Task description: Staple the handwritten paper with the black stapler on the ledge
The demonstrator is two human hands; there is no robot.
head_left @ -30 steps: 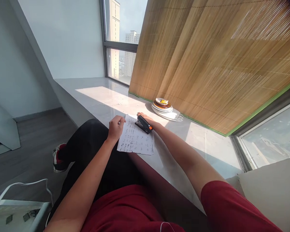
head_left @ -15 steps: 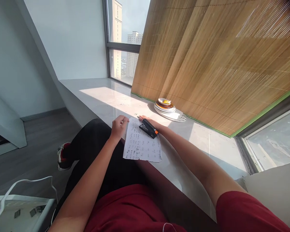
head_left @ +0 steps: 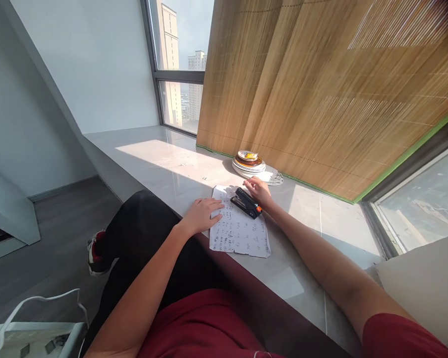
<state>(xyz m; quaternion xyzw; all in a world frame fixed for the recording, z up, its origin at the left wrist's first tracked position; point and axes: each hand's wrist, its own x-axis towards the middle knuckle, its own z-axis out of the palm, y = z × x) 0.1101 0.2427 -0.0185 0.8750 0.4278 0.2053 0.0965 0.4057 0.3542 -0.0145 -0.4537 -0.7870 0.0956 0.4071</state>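
A sheet of paper point(head_left: 242, 236) with rows of handwriting lies on the pale sill, its near edge ragged. On its right part rests a black stapler point(head_left: 246, 203) with an orange piece at its near end. My left hand point(head_left: 202, 215) lies flat over the paper's left edge, fingers outstretched toward the stapler and apart from it. My right hand point(head_left: 259, 190) is just beyond the stapler, on its right side, with fingers loosely bent and no object visible in them. My right wrist passes close to the orange end.
A stack of plates point(head_left: 248, 164) with a small yellow item on top stands beyond my right hand, against the bamboo blind point(head_left: 302, 99). The sill point(head_left: 164, 159) runs along the window point(head_left: 179, 99). A white cable point(head_left: 37, 298) hangs at lower left.
The paper and stapler have shifted right in the view. My left hand has gone from curled beside the paper to flat on its edge. My right hand has drawn back, fingers now bent.
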